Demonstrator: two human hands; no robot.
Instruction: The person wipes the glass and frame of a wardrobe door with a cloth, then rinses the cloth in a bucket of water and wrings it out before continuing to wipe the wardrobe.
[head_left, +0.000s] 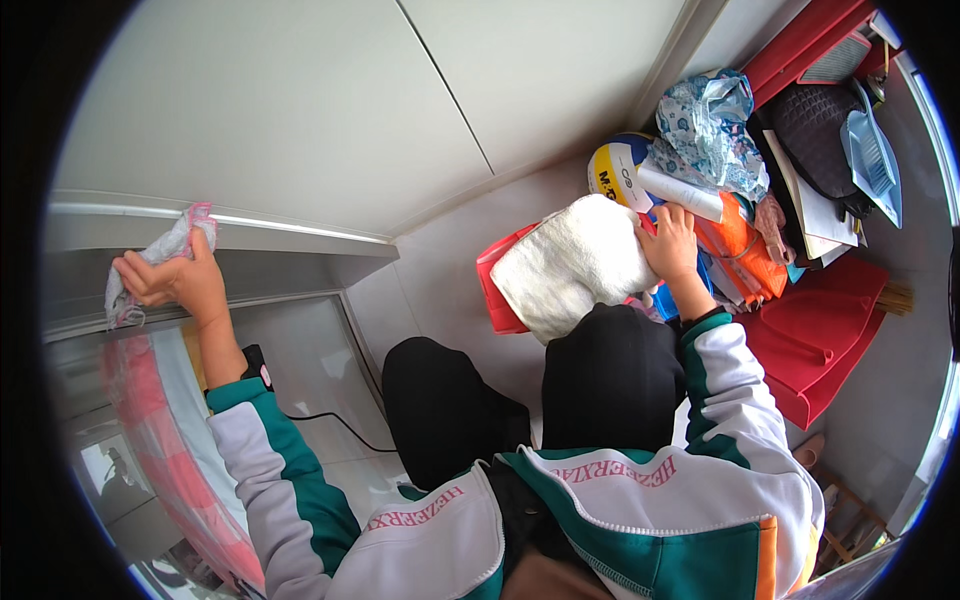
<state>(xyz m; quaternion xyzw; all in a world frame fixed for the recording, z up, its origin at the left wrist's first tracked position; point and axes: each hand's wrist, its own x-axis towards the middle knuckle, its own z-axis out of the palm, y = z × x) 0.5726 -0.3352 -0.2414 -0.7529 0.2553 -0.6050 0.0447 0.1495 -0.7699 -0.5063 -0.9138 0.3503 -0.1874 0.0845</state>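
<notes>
My left hand (176, 281) grips a thin grey-white cloth with pink edging (166, 244) and presses it on the ledge (292, 234) along the bottom of the pale panel. Over to the right, my right hand (670, 244) rests on the edge of a cream towel (574, 262); some of its fingertips are out of sight among the things behind. The towel lies draped over a red container or bag (499, 289), only part of which shows. Between the two hands are my knees in black trousers (611, 375).
Beside my right hand sit a volleyball (619, 169), a floral plastic bag (709, 127), an orange packet (742, 255) and a red tote bag (817, 330). A light-blue brush and dustpan (874, 161) stand farther right. At left are a pink checked fabric (161, 442) and a black cable (337, 420).
</notes>
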